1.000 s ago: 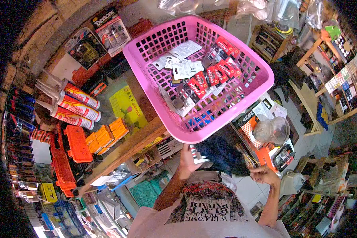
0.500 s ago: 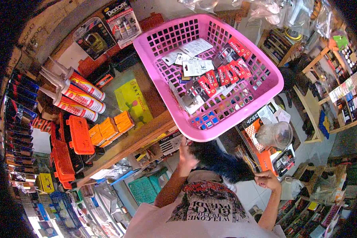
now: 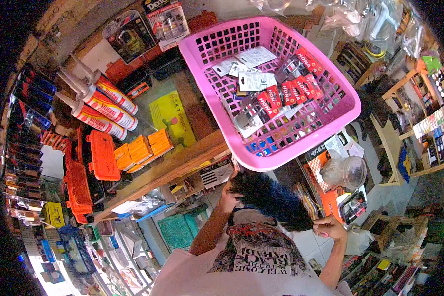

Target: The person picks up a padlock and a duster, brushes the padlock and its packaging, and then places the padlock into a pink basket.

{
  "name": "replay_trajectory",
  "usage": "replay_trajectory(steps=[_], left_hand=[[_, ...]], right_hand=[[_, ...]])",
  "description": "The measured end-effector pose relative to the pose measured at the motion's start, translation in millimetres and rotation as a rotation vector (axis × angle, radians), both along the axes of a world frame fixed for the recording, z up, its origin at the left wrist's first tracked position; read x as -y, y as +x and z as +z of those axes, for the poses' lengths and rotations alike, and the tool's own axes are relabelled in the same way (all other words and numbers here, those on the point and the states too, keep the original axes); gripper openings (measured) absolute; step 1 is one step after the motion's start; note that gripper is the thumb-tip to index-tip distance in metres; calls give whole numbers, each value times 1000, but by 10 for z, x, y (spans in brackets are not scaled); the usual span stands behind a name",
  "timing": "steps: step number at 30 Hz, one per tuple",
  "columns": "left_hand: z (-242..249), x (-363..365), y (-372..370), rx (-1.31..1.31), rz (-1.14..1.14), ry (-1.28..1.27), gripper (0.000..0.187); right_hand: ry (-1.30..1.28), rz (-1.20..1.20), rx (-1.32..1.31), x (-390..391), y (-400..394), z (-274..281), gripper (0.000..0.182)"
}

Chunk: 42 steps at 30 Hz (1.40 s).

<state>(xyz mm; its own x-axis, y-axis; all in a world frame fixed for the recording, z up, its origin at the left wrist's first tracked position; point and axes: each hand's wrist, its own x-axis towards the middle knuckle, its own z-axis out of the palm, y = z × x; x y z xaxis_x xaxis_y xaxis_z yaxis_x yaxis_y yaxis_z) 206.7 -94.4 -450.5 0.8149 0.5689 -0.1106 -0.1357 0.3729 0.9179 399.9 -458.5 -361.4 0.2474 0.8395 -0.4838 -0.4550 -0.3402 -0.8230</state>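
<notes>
Since a moment earlier, the white striped card had gone from sight at the left hand (image 3: 228,195), and the bushy end of the dark duster (image 3: 276,200) had come in close beside that hand's fingers. The person's view had swung too, so the pink basket (image 3: 241,154) sat farther right in it.

Over on the left, an open orange case (image 3: 103,157) lay on the glass-topped counter (image 3: 185,91), with silicone tubes (image 3: 103,111) just beyond it, their nozzles pointing far and left. Small orange boxes (image 3: 142,149) were grouped to its right, near the counter's wooden edge, and a yellow-green box (image 3: 171,118) lay flat beyond them. At the far side stood a Dextone pack (image 3: 166,24) beside another blister pack (image 3: 129,38).

The left hand was raised on the near side of the counter, just below the basket's near rim. Its fingers were partly hidden, and I could not tell how far they were closed or whether they held anything.

The basket carried red-topped HONA packs (image 3: 288,92), white cards (image 3: 255,81) and blue packets (image 3: 262,146). Below it, the duster stretched across from the left hand to the right hand (image 3: 330,228), whose fingers were curled closed around its right end. Just beyond that hand, a clear round tub (image 3: 349,172) rested among boxes and papers.
</notes>
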Motion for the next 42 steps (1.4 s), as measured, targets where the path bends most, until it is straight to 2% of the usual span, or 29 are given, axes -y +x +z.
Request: replay_trajectory(steps=[1,2,4,6,8,9,11,12,14,15,19,20,22,23,24,25,26,28,29,30,31,32,33,35,36,38,39,40,42], left_hand=[[1,-8,-8,-70,34,49,46],[19,-74,122,-27,52,-273,45],[-239,-118,111,357,-61,-823,43],[-257,-45,74,210,40,-251,42],[-270,-24,106,253,85,-216,44],[-241,-85,190,376,80,-466,47],[-192,-218,350,619,65,-969,53],[-199,-305,394,711,17,-1005,58],[-67,-345,451,667,71,-991,62],[367,-263,486,526,168,-944,63],[16,-300,478,616,148,-903,65],[189,-236,496,599,202,-914,65],[165,-238,507,643,158,-882,66],[142,-236,509,664,135,-865,68],[-5,-211,526,614,262,-813,65],[-82,-209,513,638,257,-784,64],[-100,-207,504,662,252,-754,63],[311,-217,548,643,197,-774,62],[396,-212,585,527,280,-797,62],[368,-212,529,535,206,-919,63],[-102,-194,457,657,204,-823,63],[-119,-227,443,726,141,-856,63],[27,-274,463,795,73,-888,64],[452,-200,523,534,266,-824,66],[399,-197,476,531,244,-852,66],[283,-97,422,628,305,-314,66],[243,-171,452,597,249,-613,64],[197,-247,482,561,236,-932,63],[356,-229,439,624,142,-946,60]], right_hand=[[-39,37,62,-11,-2,-19,25],[-78,74,126,-32,2,-34,25],[-76,85,262,-111,-15,-102,27],[6,36,404,-273,-100,-161,28],[-60,-38,310,-404,-216,-71,29],[-93,-77,264,-465,-268,-29,29],[-63,-13,432,-531,-332,-58,28],[-46,22,517,-561,-349,-78,28],[-120,-52,541,-602,-376,-119,32],[-158,-91,551,-612,-402,-147,34],[-191,-49,495,-657,-481,-314,34],[-217,-83,506,-685,-499,-335,34],[-247,-175,538,-734,-577,-450,34],[-200,-146,524,-755,-609,-424,32],[-150,-118,511,-791,-615,-376,30],[-100,-88,497,-828,-628,-348,28],[35,-135,606,-867,-647,-361,29],[-62,-183,549,-907,-708,-418,29],[-111,-206,520,-914,-728,-453,29],[-70,-172,549,-909,-701,-497,29],[-29,-137,575,-884,-661,-546,29],[12,-105,601,-875,-645,-572,29],[-17,-124,596,-896,-651,-571,28],[-86,-161,581,-916,-689,-547,28],[-89,-88,405,-909,-634,-519,28],[-99,-163,488,-978,-645,-444,27],[-102,-202,530,-1014,-661,-424,27],[-64,-250,440,-1009,-697,-465,28],[-22,-94,407,-935,-609,-516,28]])
